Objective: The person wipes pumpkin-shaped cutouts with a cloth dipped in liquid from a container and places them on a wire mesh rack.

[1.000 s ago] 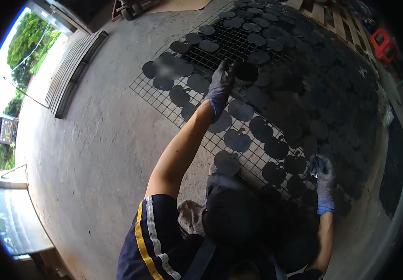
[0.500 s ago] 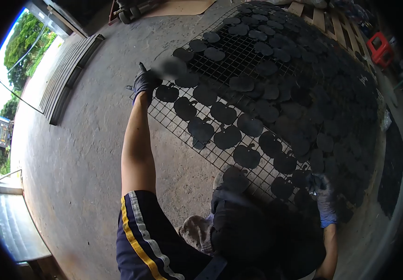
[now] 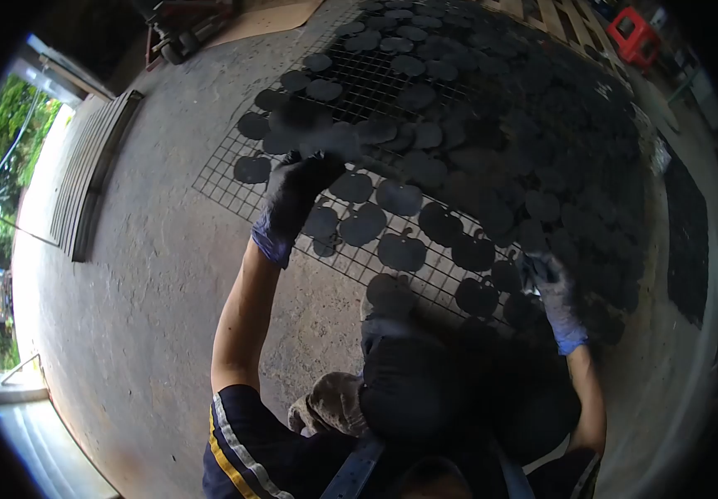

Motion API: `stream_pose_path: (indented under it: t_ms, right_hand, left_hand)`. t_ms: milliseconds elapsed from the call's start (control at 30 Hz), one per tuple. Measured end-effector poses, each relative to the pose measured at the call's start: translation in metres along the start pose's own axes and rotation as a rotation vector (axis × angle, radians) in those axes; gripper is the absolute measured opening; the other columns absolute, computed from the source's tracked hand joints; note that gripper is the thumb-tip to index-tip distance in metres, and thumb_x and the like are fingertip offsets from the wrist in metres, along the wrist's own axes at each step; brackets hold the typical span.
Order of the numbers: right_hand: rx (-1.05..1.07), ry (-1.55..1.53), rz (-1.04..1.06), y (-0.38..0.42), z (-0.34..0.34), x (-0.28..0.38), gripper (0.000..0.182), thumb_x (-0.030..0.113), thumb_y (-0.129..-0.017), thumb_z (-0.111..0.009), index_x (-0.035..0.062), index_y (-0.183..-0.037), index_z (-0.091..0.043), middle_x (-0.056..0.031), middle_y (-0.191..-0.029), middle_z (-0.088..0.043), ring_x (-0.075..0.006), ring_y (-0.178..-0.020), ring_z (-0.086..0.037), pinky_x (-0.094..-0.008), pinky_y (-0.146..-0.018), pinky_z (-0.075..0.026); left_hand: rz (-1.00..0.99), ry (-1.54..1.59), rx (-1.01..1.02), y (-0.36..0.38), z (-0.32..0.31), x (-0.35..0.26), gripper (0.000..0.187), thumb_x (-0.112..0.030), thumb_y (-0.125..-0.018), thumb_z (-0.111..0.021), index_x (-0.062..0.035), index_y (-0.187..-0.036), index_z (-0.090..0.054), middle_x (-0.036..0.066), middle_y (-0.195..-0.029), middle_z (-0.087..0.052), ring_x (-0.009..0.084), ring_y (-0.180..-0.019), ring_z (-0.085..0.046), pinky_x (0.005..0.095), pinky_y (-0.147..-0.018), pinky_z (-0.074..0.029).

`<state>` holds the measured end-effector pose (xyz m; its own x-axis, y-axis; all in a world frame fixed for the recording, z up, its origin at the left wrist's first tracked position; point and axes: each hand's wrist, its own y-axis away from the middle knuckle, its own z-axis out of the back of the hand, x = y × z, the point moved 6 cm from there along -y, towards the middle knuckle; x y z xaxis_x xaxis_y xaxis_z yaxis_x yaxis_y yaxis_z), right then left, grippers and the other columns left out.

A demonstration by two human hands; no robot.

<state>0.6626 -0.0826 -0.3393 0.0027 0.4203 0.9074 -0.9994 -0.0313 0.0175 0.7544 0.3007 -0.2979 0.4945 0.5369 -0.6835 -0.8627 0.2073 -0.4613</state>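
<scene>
My left hand (image 3: 294,187), in a dark glove with a blue cuff, is over the near-left part of a wire mesh rack (image 3: 224,170). Its fingers curl at a dark flat piece (image 3: 328,169), partly hidden under them. Black pumpkin-shaped pieces with short stems lie around it, among them one piece (image 3: 252,170) to the left and another piece (image 3: 362,224) nearer me. At the rack's right side, my right hand (image 3: 553,293), gloved too, is closed with a small pale glint at its fingers; I cannot tell what it holds.
Many more black pieces (image 3: 425,71) cover the mesh farther back. Wooden slats (image 3: 575,29) and a red plastic object (image 3: 633,37) stand at the back right. Ribbed metal sheeting (image 3: 93,179) lies on the concrete floor to the left. My knees are close to the rack's near edge.
My left hand has moved from the rack's far-left edge inward and nearer, its spread fingers now curled at a piece. My right hand stays near the same rack spot. The view has shifted.
</scene>
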Motion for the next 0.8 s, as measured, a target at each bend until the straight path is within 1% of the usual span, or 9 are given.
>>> stream_pose_path:
  t_ms: [67, 133, 200, 333, 367, 467, 533, 633, 800]
  right_hand:
    - [0.012, 0.049, -0.012, -0.002, -0.004, 0.044, 0.025, -0.003, -0.075, -0.051, 0.0059, -0.099, -0.054, -0.0058, -0.090, -0.059, -0.0124, -0.078, -0.057, -0.0216, -0.066, -0.046]
    - [-0.028, 0.011, 0.118, -0.001, 0.000, 0.061, 0.028, -0.004, -0.073, -0.051, 0.0071, -0.098, -0.054, -0.0050, -0.090, -0.059, -0.0113, -0.076, -0.057, -0.0214, -0.064, -0.047]
    - [-0.158, 0.218, 0.276, -0.002, 0.009, 0.048, 0.034, -0.002, -0.065, -0.060, 0.0068, -0.097, -0.054, -0.0071, -0.086, -0.058, -0.0176, -0.075, -0.058, -0.0251, -0.063, -0.047]
    - [-0.269, 0.575, 0.529, 0.012, 0.025, 0.075, 0.030, -0.001, -0.065, -0.059, 0.0056, -0.094, -0.055, -0.0077, -0.088, -0.056, -0.0213, -0.071, -0.058, -0.0273, -0.061, -0.049]
    - [-0.289, 0.634, 0.588, 0.014, 0.029, 0.082, 0.030, -0.003, -0.064, -0.057, 0.0055, -0.093, -0.055, -0.0077, -0.086, -0.056, -0.0217, -0.069, -0.058, -0.0279, -0.058, -0.049]
    - [-0.341, 0.678, 0.480, 0.001, 0.048, 0.059, 0.027, -0.005, -0.066, -0.053, 0.0069, -0.091, -0.055, -0.0085, -0.079, -0.055, -0.0233, -0.064, -0.058, -0.0301, -0.054, -0.049]
    - [-0.323, 0.682, 0.135, -0.010, 0.074, 0.041, 0.034, -0.005, -0.064, -0.056, 0.0069, -0.096, -0.053, -0.0093, -0.092, -0.055, -0.0218, -0.077, -0.057, -0.0267, -0.067, -0.048]
    - [-0.328, 0.329, 0.194, -0.008, 0.074, 0.025, 0.034, -0.004, -0.067, -0.054, 0.0094, -0.098, -0.053, -0.0090, -0.090, -0.056, -0.0213, -0.077, -0.056, -0.0260, -0.065, -0.047]
    - [-0.205, 0.763, 0.691, 0.009, 0.021, 0.059, 0.020, 0.007, -0.068, -0.050, 0.0109, -0.088, -0.054, -0.0065, -0.075, -0.052, -0.0218, -0.065, -0.055, -0.0298, -0.054, -0.048]
  left_hand:
    - [-0.200, -0.125, 0.248, -0.003, -0.061, -0.059, 0.012, -0.003, -0.077, -0.053, 0.0009, -0.087, -0.059, 0.011, -0.087, -0.059, 0.0163, -0.082, -0.057, 0.0259, -0.070, -0.048]
    - [0.618, 1.157, 0.243, 0.005, -0.131, -0.080, 0.026, -0.003, -0.079, -0.050, -0.0009, -0.105, -0.048, 0.010, -0.101, -0.052, 0.0181, -0.089, -0.053, 0.0298, -0.080, -0.045]
    - [0.821, 1.473, 0.324, 0.011, -0.185, -0.117, 0.030, -0.002, -0.078, -0.051, -0.0021, -0.108, -0.045, 0.009, -0.100, -0.053, 0.0202, -0.091, -0.052, 0.0313, -0.081, -0.045]
    - [0.556, 1.263, 0.509, 0.010, -0.233, -0.165, 0.033, 0.003, -0.075, -0.051, -0.0032, -0.107, -0.048, 0.007, -0.099, -0.054, 0.0138, -0.090, -0.052, 0.0262, -0.079, -0.043]
    - [0.329, 0.732, 0.595, 0.004, -0.230, -0.169, 0.034, 0.006, -0.073, -0.051, -0.0028, -0.106, -0.049, 0.006, -0.099, -0.054, 0.0097, -0.089, -0.050, 0.0238, -0.078, -0.041]
    - [0.760, 1.478, 0.481, 0.011, -0.243, -0.178, 0.032, 0.004, -0.071, -0.055, -0.0017, -0.103, -0.051, 0.006, -0.097, -0.056, 0.0090, -0.086, -0.050, 0.0238, -0.076, -0.042]
    - [0.585, 1.232, 0.483, 0.016, -0.246, -0.166, 0.032, 0.001, -0.070, -0.058, -0.0010, -0.101, -0.052, 0.007, -0.096, -0.057, 0.0089, -0.083, -0.051, 0.0220, -0.074, -0.042]
    - [0.596, 1.015, 0.507, 0.019, -0.246, -0.159, 0.029, 0.000, -0.069, -0.060, 0.0000, -0.097, -0.053, 0.006, -0.090, -0.058, 0.0085, -0.078, -0.051, 0.0215, -0.071, -0.042]
    - [0.480, 0.875, 0.589, 0.019, -0.251, -0.169, 0.024, -0.003, -0.069, -0.062, -0.0011, -0.091, -0.053, 0.004, -0.083, -0.057, 0.0087, -0.075, -0.052, 0.0220, -0.068, -0.043]
